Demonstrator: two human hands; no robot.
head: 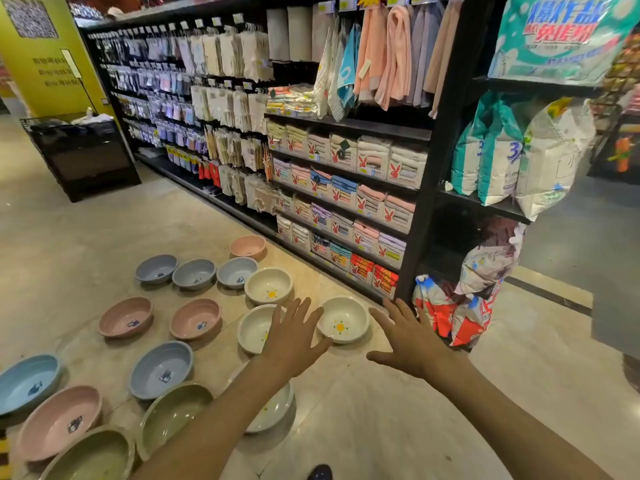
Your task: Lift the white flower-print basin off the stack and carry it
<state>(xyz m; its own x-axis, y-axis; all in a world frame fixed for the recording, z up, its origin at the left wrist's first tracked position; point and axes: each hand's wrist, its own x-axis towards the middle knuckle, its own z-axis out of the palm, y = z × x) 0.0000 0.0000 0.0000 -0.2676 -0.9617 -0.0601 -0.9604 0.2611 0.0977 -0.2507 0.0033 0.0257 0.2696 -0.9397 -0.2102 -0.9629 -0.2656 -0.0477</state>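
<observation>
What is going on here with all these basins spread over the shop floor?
A person reaches both arms forward over plastic basins laid out on the floor beside a shelf of towels. The left hand and the right hand are spread open on either side of a white basin with a yellow flower mark, holding nothing. Grey, pink, blue and green basins lie to the left.

Readable only: large digit "3" on teal-and-white plastic bags (485, 150) on black shelf; red rabbit-head logos on boxed folded towels (372, 161).
</observation>
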